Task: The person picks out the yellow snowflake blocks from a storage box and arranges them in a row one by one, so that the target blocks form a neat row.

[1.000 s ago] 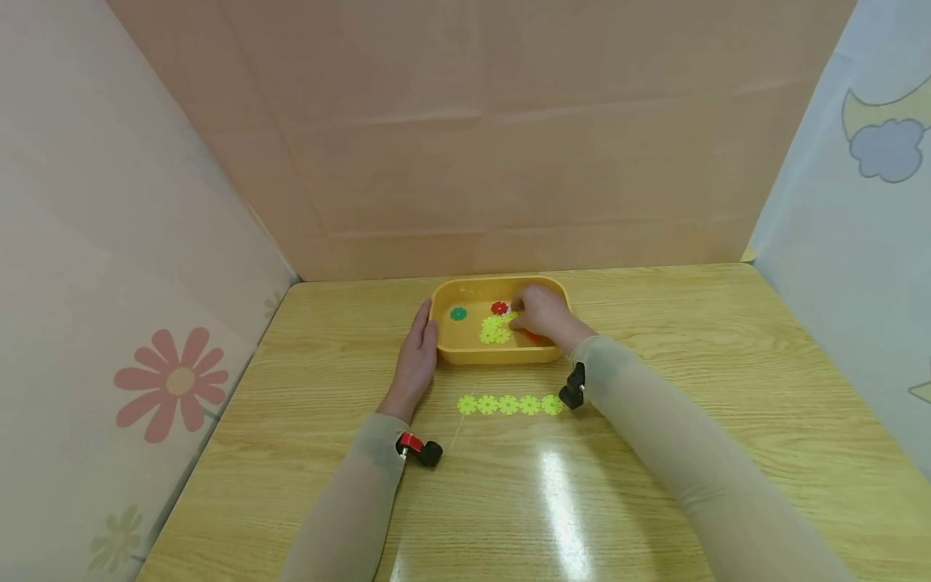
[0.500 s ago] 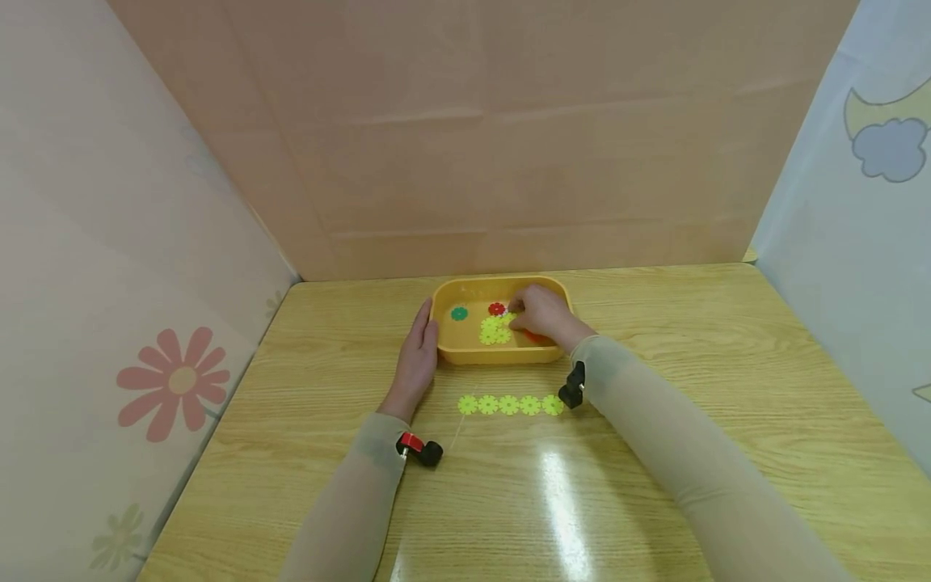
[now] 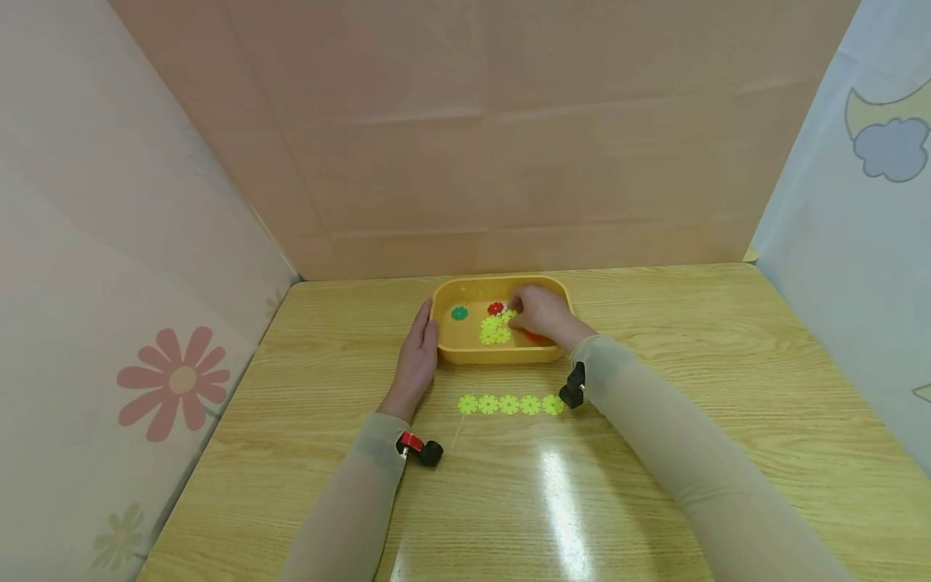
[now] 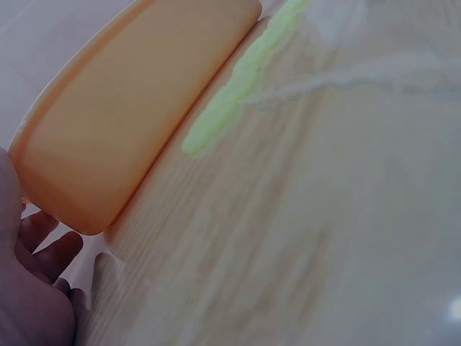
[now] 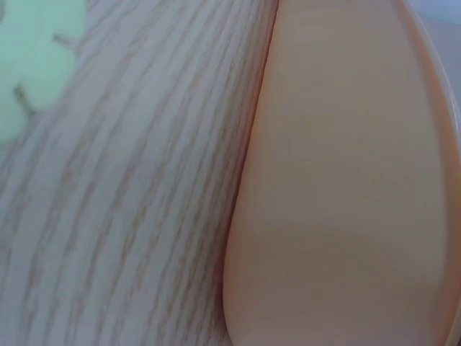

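Observation:
My left hand (image 3: 417,356) lies along the left end of a yellow-orange plastic tray (image 3: 502,356), its fingers extended against the outer wall. In the left wrist view, its fingers (image 4: 57,256) are beside the tray's corner. My right hand (image 3: 545,314) reaches inside the tray's right part, with thumb and fingers around a yellow flower-shaped disc (image 3: 508,316). A small pile of yellow discs (image 3: 492,331) lies just left of it. The right wrist view shows the tray's outer wall (image 5: 346,180) but not the fingers.
A straight row of several yellow discs (image 3: 509,405) lies on the wooden table (image 3: 327,388) before the tray. Inside the tray are a green disc (image 3: 459,314), a red disc (image 3: 495,309) and an orange-red piece (image 3: 535,337). Upright panels stand around the table.
My right hand has shifted very slightly left inside the tray, and the disc at its fingers shows more. The red disc has shifted slightly left. My left hand stays put.

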{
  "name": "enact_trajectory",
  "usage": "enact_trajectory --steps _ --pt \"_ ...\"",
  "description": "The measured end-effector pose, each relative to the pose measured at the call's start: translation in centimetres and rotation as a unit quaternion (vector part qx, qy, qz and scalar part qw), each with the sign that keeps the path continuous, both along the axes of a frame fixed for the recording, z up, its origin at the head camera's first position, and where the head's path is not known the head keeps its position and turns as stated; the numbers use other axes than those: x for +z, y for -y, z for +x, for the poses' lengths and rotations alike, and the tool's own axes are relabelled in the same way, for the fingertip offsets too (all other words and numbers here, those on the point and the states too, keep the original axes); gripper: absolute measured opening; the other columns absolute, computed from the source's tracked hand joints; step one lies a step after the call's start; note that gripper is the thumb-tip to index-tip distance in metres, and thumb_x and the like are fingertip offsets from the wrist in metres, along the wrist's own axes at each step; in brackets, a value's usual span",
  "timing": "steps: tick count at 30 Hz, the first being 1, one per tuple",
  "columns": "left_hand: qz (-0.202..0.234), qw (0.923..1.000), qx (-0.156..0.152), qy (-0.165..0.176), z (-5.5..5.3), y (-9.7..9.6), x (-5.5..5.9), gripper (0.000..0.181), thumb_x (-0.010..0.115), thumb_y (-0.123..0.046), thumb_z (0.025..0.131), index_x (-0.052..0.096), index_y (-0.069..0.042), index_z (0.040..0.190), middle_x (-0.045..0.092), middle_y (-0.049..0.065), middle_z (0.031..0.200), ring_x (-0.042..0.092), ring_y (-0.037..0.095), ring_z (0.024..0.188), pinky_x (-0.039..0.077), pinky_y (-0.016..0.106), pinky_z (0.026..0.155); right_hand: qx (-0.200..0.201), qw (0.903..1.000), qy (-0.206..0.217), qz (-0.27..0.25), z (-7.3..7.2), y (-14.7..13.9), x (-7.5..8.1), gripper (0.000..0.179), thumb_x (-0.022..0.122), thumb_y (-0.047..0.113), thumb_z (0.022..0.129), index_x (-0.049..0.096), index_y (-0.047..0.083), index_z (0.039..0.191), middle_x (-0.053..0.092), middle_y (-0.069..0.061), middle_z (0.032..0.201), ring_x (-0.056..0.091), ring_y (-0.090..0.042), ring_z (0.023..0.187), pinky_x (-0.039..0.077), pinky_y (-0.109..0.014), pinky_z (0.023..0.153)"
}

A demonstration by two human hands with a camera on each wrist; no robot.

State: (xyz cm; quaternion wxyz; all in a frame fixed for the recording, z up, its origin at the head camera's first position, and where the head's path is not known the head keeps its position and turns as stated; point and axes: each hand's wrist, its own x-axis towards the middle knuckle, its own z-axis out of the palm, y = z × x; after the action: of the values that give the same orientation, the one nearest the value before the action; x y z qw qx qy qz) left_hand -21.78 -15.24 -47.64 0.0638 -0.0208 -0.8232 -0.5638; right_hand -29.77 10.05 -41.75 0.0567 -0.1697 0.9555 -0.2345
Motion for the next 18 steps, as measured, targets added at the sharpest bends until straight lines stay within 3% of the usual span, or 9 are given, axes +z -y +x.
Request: enact_trajectory --steps 18 --pt "0.005 1.0 0.0 0.002 0.07 -0.03 0.01 0.059 0.033 -0.039 0.123 0.024 -0.023 0.179 0.025 -0.004 0.182 0.021 0.021 0.167 0.019 0.048 0.136 0.009 0.9997 0.015 -0.018 -0.24 -0.21 -0.39 0.034 0.086 0.021 0.099 0.078 0.004 0.126 0.077 -0.014 0.118 0.069 -0.032 0.109 0.055 -0.048 0.105"
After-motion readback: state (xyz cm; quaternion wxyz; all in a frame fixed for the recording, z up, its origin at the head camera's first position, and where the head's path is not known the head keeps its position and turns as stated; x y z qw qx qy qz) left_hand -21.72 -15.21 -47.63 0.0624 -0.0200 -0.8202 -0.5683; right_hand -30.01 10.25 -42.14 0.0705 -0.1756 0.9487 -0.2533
